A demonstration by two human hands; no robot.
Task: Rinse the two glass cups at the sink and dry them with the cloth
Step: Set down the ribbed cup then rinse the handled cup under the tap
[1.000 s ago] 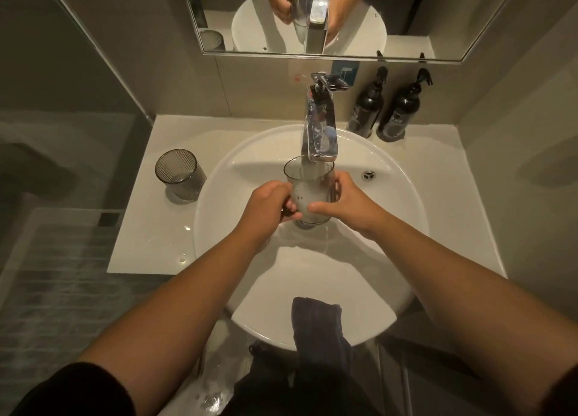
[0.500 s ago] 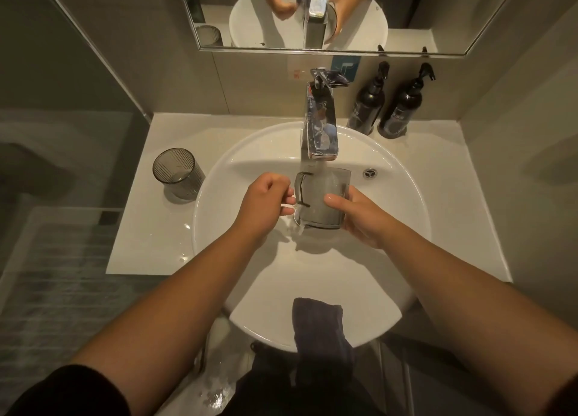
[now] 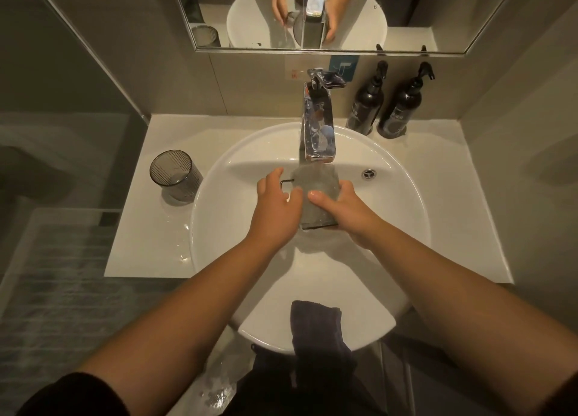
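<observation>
Fingers (image 3: pixel 319 195) of right hand (image 3: pixel 350 215) wrap the cup (image 3: pixel 316 190), tilted under the tap (image 3: pixel 317 134) so water sheets over it; left hand (image 3: pixel 275 206) pinches its handle. Second cup (image 3: pixel 175 174) left of tap, on table (image 3: pixel 140 243). Cloth (image 3: pixel 316 325) on sink (image 3: pixel 406 196) rim.

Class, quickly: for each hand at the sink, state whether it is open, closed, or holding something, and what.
Left hand: holds the glass cup by its side.
Right hand: grips the same glass cup, thumb across it.

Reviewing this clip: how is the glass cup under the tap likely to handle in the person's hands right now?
Probably slippery: the glass cup sits under the faucet, apparently wet. Rigid and likely fragile, being glass over a hard sink. Both the left hand and right hand grip it, which should steady it.
</observation>
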